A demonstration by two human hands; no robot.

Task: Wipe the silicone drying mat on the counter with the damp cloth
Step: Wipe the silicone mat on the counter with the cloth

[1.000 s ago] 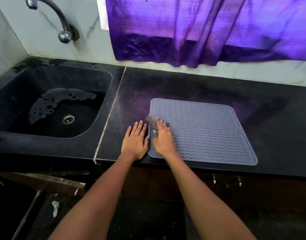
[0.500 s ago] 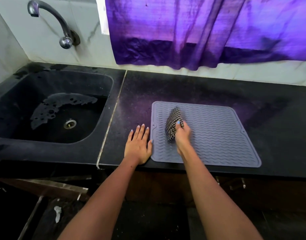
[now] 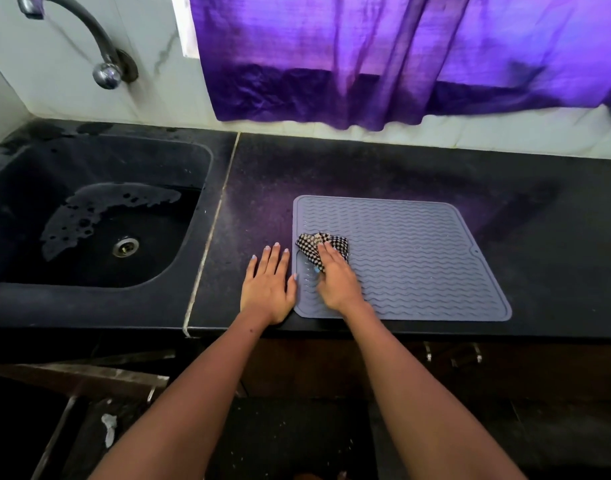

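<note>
A grey silicone drying mat [image 3: 418,258] with wavy ridges lies flat on the black counter [image 3: 366,168]. A black-and-white checked cloth [image 3: 312,245] is bunched on the mat's left part. My right hand [image 3: 335,278] presses down on the cloth, fingers over it, palm on the mat. My left hand [image 3: 267,285] lies flat with fingers spread on the counter, just left of the mat's left edge, its thumb touching that edge.
A black sink [image 3: 100,216] with a wet patch and a drain sits to the left, under a curved tap [image 3: 100,50]. A purple curtain [image 3: 383,57] hangs over the tiled back wall. The counter's front edge runs just below the mat.
My right hand has swept the cloth from the mat's left edge toward its middle and back to the left. The left hand has stayed in place.
</note>
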